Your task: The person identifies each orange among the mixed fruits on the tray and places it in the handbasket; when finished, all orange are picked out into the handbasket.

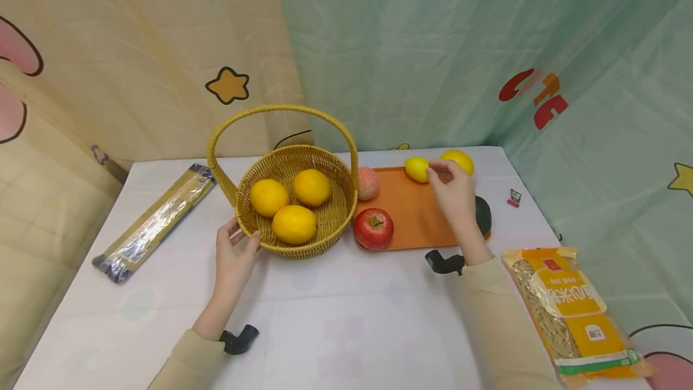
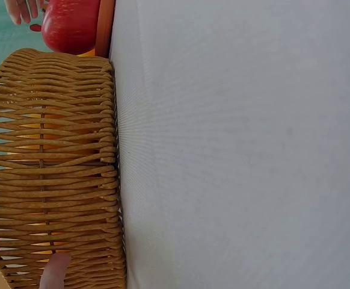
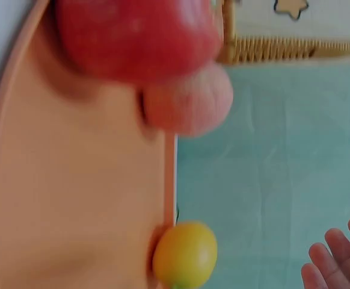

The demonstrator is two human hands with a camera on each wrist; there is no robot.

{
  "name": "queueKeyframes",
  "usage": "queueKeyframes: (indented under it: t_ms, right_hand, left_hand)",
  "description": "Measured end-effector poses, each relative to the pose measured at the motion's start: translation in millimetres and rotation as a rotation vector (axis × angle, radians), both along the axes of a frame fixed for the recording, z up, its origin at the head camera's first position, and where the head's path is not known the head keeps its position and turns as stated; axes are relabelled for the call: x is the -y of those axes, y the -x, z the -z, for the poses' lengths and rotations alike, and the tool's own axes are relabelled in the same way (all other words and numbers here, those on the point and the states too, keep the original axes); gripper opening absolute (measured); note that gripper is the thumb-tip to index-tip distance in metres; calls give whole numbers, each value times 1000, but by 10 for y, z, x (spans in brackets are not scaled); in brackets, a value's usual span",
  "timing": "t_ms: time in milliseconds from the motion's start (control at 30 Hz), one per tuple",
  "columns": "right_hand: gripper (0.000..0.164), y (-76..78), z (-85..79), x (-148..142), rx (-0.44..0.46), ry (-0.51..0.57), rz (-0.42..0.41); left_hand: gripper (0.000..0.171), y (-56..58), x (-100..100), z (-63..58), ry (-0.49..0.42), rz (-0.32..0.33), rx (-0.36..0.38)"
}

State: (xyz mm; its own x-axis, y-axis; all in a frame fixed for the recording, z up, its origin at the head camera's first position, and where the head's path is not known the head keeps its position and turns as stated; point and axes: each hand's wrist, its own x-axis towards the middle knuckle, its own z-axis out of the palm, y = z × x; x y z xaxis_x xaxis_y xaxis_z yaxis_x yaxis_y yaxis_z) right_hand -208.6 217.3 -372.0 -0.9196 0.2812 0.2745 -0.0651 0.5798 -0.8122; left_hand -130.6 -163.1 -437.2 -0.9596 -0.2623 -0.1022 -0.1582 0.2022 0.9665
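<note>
My left hand point(image 1: 234, 256) grips the near left side of a wicker basket point(image 1: 303, 251) with a tall handle; its thumb point(image 2: 55, 271) lies against the woven wall in the left wrist view. Three yellow-orange fruits point(image 1: 294, 224) lie in the basket. Over the right part of an orange tray point(image 1: 414, 215) is my right hand point(image 1: 453, 194), its fingers relaxed and slightly bent, holding nothing. A lemon point(image 1: 416, 169) on the tray's far edge is just left of its fingertips. A red fruit point(image 1: 373, 229) and a pink peach-like fruit point(image 1: 368, 183) sit at the tray's left end.
Behind my right hand is another yellow fruit point(image 1: 457, 161), partly hidden, and a dark green fruit point(image 1: 483, 215) lies beside the wrist. A long clear-and-gold packet point(image 1: 157, 221) lies left, a noodle bag point(image 1: 574, 312) right, and a small wrapped sweet point(image 1: 514, 198) at the far right.
</note>
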Motion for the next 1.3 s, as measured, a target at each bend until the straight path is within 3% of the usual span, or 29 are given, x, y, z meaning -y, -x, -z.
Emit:
queueKeyframes:
  t_ms: [233, 400, 667, 1067, 1300]
  right_hand:
    - [30, 186, 30, -376, 50, -38, 93]
    - [35, 354, 130, -511, 132, -100, 104]
    - [56, 594, 179, -654, 280, -256, 69]
    - [94, 786, 336, -744, 515, -293, -1]
    - [93, 832, 382, -779, 524, -303, -20]
  left_hand:
    - [63, -2, -2, 4, 5, 3, 4]
    - [63, -22, 30, 0, 27, 1, 0]
    - [63, -4, 37, 24, 38, 5, -18]
    - [62, 3, 22, 35, 38, 1, -28]
    - [61, 2, 9, 42, 44, 6, -43]
